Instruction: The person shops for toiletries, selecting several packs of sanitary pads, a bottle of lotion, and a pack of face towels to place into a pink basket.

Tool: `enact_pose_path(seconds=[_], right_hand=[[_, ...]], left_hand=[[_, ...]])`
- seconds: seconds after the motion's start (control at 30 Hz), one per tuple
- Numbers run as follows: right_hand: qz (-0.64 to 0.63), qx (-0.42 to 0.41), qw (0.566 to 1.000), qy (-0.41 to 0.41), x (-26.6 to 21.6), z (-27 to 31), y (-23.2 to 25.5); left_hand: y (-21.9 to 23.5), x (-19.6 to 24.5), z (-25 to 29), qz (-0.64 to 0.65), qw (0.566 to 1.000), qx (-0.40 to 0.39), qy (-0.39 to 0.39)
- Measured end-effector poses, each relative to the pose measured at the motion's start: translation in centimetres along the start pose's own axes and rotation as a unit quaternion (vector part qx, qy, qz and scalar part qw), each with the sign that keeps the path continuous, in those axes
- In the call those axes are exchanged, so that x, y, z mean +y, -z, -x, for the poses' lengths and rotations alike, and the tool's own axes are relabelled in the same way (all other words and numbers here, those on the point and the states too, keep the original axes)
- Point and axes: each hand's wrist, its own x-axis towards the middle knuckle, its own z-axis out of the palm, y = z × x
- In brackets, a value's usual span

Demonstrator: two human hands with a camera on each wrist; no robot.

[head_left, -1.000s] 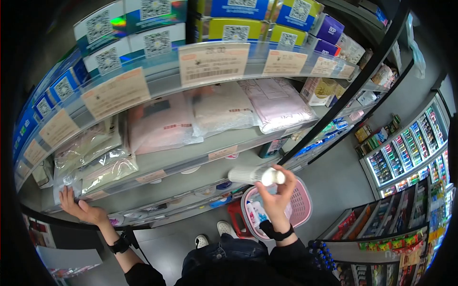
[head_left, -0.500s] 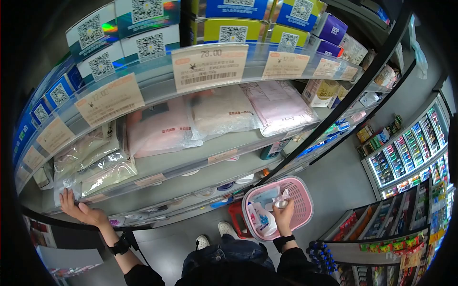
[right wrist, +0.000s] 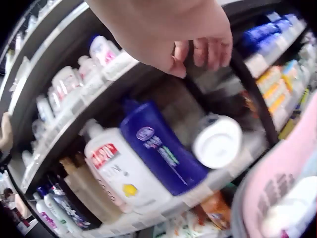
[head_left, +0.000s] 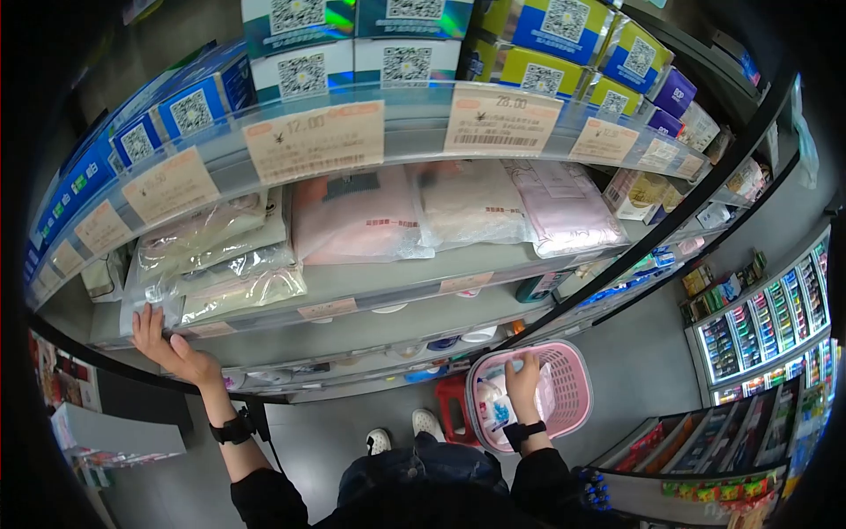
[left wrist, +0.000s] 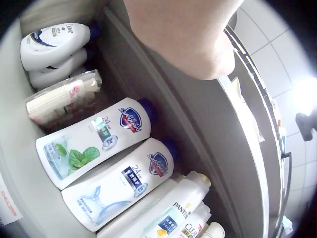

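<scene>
My left hand (head_left: 176, 353) rests with fingers spread on the front edge of a shelf (head_left: 344, 304), beside clear plastic packets (head_left: 238, 286). In the left wrist view only part of that hand (left wrist: 185, 37) shows, above Safeguard bottles (left wrist: 119, 183); its fingers are hidden. Over the pink basket (head_left: 577, 375), my right hand (head_left: 525, 388) hangs with nothing visible in it. The right wrist view shows that hand (right wrist: 173, 34) with loosely bent fingers, above a blue pump bottle (right wrist: 161, 148) and a round white-topped container (right wrist: 217, 142). White bottles (head_left: 493, 413) lie in the basket.
Boxes with QR codes (head_left: 392, 62) stand on the upper shelf, above wrapped pink and cream packages (head_left: 357, 216). A red object (head_left: 454, 410) stands left of the basket on the floor. A black post (head_left: 652, 234) divides the shelving. Drink coolers (head_left: 767, 309) stand at the right.
My right hand lowered the white bottle into the basket, let it go and now hovers above without it. The left hand stays at the shelf edge. The head view has shifted left.
</scene>
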Motion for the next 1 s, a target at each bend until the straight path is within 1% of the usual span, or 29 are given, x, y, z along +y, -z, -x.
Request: enact_pose_path(seconds=[0.07, 0.13, 0.2, 0.27, 0.3, 0.33, 0.37, 0.4, 0.47, 0.5, 0.57, 0.67, 0.8, 0.87, 0.9, 0.97, 1.0], right_hand=[[-0.145, 0.024, 0.987, 0.063, -6.5, -2.4, 1.8], [-0.159, 0.035, 0.976, 0.141, -12.0, -3.9, 2.7], [-0.162, 0.049, 0.956, 0.240, -16.6, -5.0, 2.7], [-0.149, 0.043, 0.943, 0.294, -21.5, -6.0, 3.3], [-0.150, 0.042, 0.942, 0.296, -23.0, -6.4, 3.1], [-0.113, 0.066, 0.938, 0.321, -24.3, -6.8, 2.7], [-0.076, 0.091, 0.931, 0.345, -25.2, -7.3, 2.5], [-0.078, 0.089, 0.930, 0.347, -25.5, -7.7, 2.2], [-0.053, 0.029, 0.933, 0.354, -25.6, -8.4, 1.1], [-0.055, 0.028, 0.932, 0.356, -25.6, -8.7, 0.7], [-0.013, 0.014, 0.928, 0.373, -25.3, -9.3, 0.3], [0.015, 0.036, 0.930, 0.365, -25.6, -9.1, 1.1], [-0.009, 0.028, 0.932, 0.361, -25.9, -8.5, 2.6], [-0.033, 0.065, 0.941, 0.330, -25.9, -7.2, 3.9], [-0.033, 0.066, 0.941, 0.330, -25.6, -6.8, 3.8], [-0.110, 0.010, 0.963, 0.244, -24.7, -6.4, 3.3], [-0.109, 0.010, 0.963, 0.244, -24.9, -6.4, 3.4]], left_hand=[[0.0, 0.1, 0.0, 0.003, 1.000, -0.002, 0.002], [0.0, 0.2, 0.0, 0.003, 1.000, 0.001, 0.005], [0.0, 0.1, 0.0, 0.002, 1.000, 0.000, 0.009], [0.0, 0.3, 0.0, 0.007, 1.000, -0.002, 0.016], [0.1, 0.2, 0.1, 0.004, 1.000, -0.002, 0.017], [0.1, 0.2, 0.2, 0.004, 1.000, -0.005, 0.021], [0.1, 0.1, 0.2, 0.005, 1.000, -0.009, 0.025], [0.2, 0.1, 0.2, 0.002, 1.000, -0.008, 0.026], [0.4, 0.1, 0.2, 0.002, 0.999, -0.021, 0.027], [0.4, 0.1, 0.1, -0.001, 0.999, -0.020, 0.028], [0.4, 0.1, 0.1, -0.003, 0.999, -0.026, 0.031], [0.6, 0.1, 0.1, -0.006, 0.999, -0.031, 0.029], [0.5, 0.1, 0.2, -0.001, 0.999, -0.025, 0.029], [0.7, -0.1, 0.4, 0.003, 0.999, -0.026, 0.032], [0.7, -0.1, 0.4, 0.003, 0.999, -0.026, 0.032], [0.6, -0.1, 0.4, 0.001, 0.999, -0.022, 0.029], [0.6, -0.1, 0.4, 0.001, 0.999, -0.022, 0.030]])
